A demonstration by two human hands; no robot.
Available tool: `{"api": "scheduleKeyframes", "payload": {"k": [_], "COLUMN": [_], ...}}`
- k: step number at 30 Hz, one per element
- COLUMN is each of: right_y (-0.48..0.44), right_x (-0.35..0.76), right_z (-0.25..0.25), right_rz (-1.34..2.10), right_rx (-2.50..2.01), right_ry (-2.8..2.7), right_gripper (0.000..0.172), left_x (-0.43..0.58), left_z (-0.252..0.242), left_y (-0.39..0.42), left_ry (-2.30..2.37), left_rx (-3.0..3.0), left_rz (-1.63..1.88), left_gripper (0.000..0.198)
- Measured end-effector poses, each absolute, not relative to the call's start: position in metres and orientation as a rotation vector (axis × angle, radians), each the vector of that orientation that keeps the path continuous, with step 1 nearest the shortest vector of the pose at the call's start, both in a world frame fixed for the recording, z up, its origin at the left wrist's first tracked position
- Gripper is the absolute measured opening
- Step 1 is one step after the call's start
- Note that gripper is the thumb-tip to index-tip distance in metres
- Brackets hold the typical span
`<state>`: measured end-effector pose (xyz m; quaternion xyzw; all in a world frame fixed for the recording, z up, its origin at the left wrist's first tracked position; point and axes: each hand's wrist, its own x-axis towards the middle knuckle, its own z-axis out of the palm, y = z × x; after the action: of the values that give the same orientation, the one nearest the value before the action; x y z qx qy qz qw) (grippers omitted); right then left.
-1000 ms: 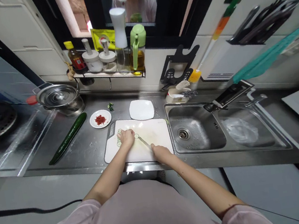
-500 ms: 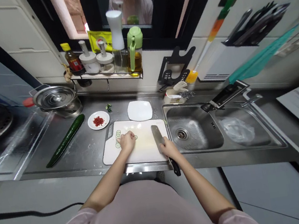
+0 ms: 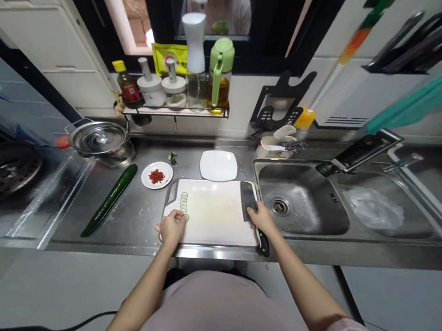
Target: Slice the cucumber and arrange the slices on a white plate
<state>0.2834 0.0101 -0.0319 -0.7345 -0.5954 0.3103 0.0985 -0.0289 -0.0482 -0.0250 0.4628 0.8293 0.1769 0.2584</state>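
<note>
A white cutting board [image 3: 215,213] lies on the steel counter beside the sink. A short row of cucumber slices [image 3: 184,201] sits at its left end. My left hand [image 3: 171,227] rests closed at the board's near left corner, just below the slices; I cannot see whether anything is under its fingers. My right hand [image 3: 261,218] lies on a cleaver [image 3: 250,207], which rests flat on the board's right edge with its black handle pointing toward me; the fingers curl over the blade's base.
A whole cucumber [image 3: 110,200] lies on the counter at left, near a lidded steel pot [image 3: 99,139]. A small plate of red chilli [image 3: 156,175] and a white square plate [image 3: 218,165] stand behind the board. The sink [image 3: 302,206] opens at right. A shelf of bottles [image 3: 177,92] hangs on the back wall.
The cleaver went from cutting beside my left hand to lying flat at the board's right edge. My left hand drew back from the slices to the board's near left corner.
</note>
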Motion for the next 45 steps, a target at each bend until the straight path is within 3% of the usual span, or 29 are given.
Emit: {"api": "scheduleKeyframes", "payload": {"k": [5, 13, 26, 34, 38, 45], "right_y": [0.017, 0.017, 0.016, 0.02, 0.026, 0.084], "right_x": [0.284, 0.281, 0.277, 0.278, 0.277, 0.265], "right_z": [-0.034, -0.022, -0.009, -0.005, -0.001, 0.006], "right_rz": [0.61, 0.462, 0.485, 0.521, 0.368, 0.325], "right_rx": [-2.251, -2.397, -2.587, -2.612, -2.57, -2.327], "right_ry": [-1.828, -1.901, -1.947, -2.019, -2.025, -2.012], "right_gripper": [0.038, 0.043, 0.043, 0.044, 0.046, 0.038], "left_x": [-0.038, -0.038, 0.014, 0.031, 0.029, 0.022], "left_z": [-0.032, -0.034, -0.015, -0.012, -0.013, -0.018], "left_y": [-0.051, -0.05, -0.01, 0.02, 0.045, 0.099], "left_ry": [2.312, 2.343, 2.274, 2.21, 2.232, 2.279], "left_rx": [1.303, 1.354, 1.291, 1.306, 1.254, 1.257], "left_rz": [0.438, 0.424, 0.832, 0.838, 0.813, 0.638], "left_gripper": [0.015, 0.019, 0.021, 0.021, 0.024, 0.031]}}
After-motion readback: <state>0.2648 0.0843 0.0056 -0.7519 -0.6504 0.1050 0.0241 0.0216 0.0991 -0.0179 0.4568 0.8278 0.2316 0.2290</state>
